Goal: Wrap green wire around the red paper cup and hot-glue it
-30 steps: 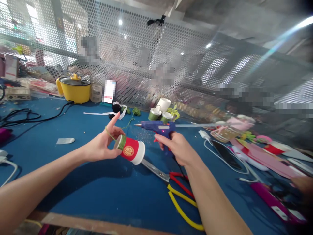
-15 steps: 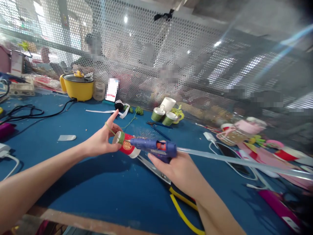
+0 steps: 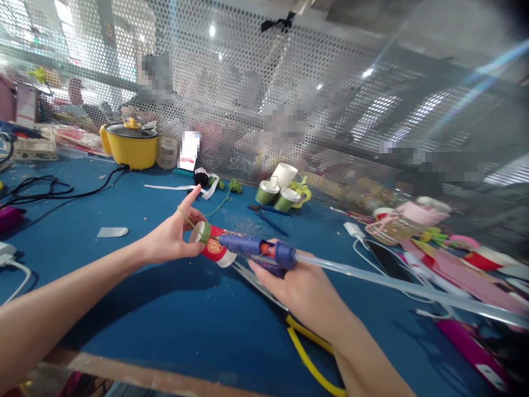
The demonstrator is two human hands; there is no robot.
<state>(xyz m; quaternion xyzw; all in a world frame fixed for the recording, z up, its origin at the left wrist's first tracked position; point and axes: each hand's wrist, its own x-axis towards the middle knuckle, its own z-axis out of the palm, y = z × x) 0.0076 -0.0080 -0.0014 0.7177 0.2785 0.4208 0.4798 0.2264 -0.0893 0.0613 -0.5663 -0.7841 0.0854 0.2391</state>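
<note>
My left hand [image 3: 176,236] grips a red and white paper cup [image 3: 217,248] lying on its side, one end wrapped in green yarn [image 3: 202,232]. A strand of that yarn loops over my raised index finger and runs back to a small green bundle [image 3: 235,186]. In my right hand [image 3: 303,289] is a blue glue gun [image 3: 256,249], its nozzle at the cup's side by the yarn's edge; I cannot tell whether it touches. A long clear glue stick [image 3: 372,280] sticks out of its rear. Scissors with yellow handles [image 3: 309,361] lie beneath my right hand.
Two green-wrapped cups [image 3: 266,192] and a white cup [image 3: 285,175] stand at the back, with blue-handled pliers [image 3: 268,218] before them. A yellow pot [image 3: 134,149] and a propped phone [image 3: 189,151] are at back left. Cables, a dark phone [image 3: 388,262] and a pink-lidded bottle [image 3: 407,220] crowd the right.
The glue gun has tilted slightly, its rear end and glue stick shifting a little lower and to the left. My left hand and the cup have barely moved.
</note>
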